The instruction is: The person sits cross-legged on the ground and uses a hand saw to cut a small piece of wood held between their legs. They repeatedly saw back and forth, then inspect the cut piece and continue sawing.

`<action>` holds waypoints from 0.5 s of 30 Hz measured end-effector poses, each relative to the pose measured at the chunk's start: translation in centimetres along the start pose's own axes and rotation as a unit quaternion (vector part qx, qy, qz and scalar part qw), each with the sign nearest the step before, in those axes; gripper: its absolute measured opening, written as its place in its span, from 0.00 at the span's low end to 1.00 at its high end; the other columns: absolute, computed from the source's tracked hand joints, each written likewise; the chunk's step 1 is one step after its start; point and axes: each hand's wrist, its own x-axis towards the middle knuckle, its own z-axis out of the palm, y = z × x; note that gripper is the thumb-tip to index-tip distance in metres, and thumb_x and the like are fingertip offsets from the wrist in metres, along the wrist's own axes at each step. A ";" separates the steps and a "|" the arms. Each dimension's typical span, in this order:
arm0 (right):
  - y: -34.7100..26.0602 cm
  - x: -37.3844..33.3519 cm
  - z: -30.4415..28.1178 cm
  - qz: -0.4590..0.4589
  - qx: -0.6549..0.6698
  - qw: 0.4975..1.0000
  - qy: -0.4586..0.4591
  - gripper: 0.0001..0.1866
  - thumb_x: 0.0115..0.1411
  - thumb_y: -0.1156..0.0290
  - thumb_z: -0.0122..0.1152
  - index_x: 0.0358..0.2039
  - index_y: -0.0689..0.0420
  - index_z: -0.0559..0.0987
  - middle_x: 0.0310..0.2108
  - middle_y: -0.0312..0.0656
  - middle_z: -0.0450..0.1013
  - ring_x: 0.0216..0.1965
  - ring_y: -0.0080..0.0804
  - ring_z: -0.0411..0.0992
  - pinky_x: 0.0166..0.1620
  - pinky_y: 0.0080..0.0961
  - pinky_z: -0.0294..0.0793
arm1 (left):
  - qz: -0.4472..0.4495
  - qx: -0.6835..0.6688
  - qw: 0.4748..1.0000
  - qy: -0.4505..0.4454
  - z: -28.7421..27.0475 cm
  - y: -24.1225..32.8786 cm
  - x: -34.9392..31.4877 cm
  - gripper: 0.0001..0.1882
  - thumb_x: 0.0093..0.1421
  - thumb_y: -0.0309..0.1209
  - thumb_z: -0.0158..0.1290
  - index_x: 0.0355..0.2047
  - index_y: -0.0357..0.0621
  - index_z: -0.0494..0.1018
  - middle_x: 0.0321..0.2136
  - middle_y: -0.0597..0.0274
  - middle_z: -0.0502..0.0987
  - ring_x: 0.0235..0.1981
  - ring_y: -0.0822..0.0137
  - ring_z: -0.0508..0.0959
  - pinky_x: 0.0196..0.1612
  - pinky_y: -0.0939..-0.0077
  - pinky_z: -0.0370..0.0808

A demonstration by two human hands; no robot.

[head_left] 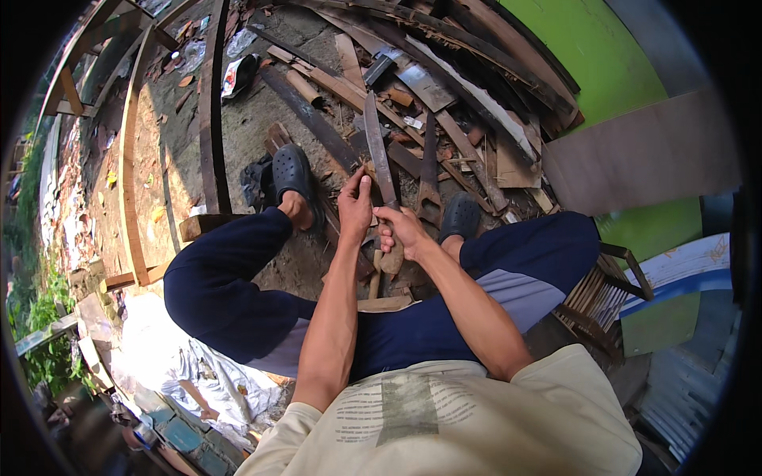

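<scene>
My right hand (403,232) is closed around the handle of a machete (378,151). Its long, worn blade points away from me, and the rounded wooden butt shows below my fist. Close along the left side of the blade is my left hand (355,208), thumb up and fingers bent together. Something small and brownish shows by its fingertips, but I cannot make out what it is or whether the fingers touch the blade. A handsaw (429,178) with a wooden handle lies on the ground to the right of the machete, between my feet.
Scrap planks (468,71) and sticks are heaped ahead. A wooden frame (213,119) stands at the left. Green panels (587,55) and a brown board (643,155) are at the right, with a slatted wooden seat (599,297) nearer me. White cloth (182,357) lies at lower left.
</scene>
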 end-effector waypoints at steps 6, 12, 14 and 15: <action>-0.5 1.0 -1.2 -0.122 -0.235 0.962 0.072 0.12 0.62 0.66 0.63 0.28 0.58 0.72 0.14 0.33 0.64 0.11 0.22 0.62 0.15 0.26 0.62 | -0.032 0.009 0.999 -0.027 -0.5 -2.7 0.6 0.24 0.72 0.39 0.44 0.60 0.34 0.70 0.56 0.51 0.77 0.57 0.62 0.74 0.61 0.70 0.66; -1.0 0.0 -2.6 -0.168 -0.266 0.939 0.138 0.13 0.63 0.64 0.65 0.28 0.58 0.73 0.16 0.33 0.67 0.13 0.21 0.65 0.16 0.24 0.65 | -0.053 0.008 0.996 -0.069 1.4 -1.4 2.7 0.34 0.74 0.53 0.37 0.59 0.30 0.69 0.57 0.47 0.73 0.60 0.57 0.71 0.64 0.68 0.61; -0.4 -0.1 -3.2 -0.211 -0.301 0.917 0.157 0.14 0.62 0.63 0.64 0.26 0.60 0.75 0.16 0.35 0.69 0.14 0.24 0.67 0.19 0.28 0.67 | -0.023 -0.025 0.999 -0.027 1.1 -3.6 3.1 0.33 0.75 0.51 0.36 0.57 0.30 0.70 0.55 0.52 0.74 0.56 0.61 0.72 0.62 0.69 0.63; -0.1 0.0 -4.2 -0.233 -0.314 0.904 0.175 0.15 0.62 0.63 0.64 0.25 0.61 0.75 0.16 0.37 0.70 0.14 0.26 0.68 0.21 0.30 0.68 | -0.011 -0.042 0.999 -0.015 1.5 -3.7 2.9 0.32 0.75 0.51 0.35 0.56 0.30 0.71 0.54 0.55 0.75 0.54 0.63 0.72 0.61 0.69 0.64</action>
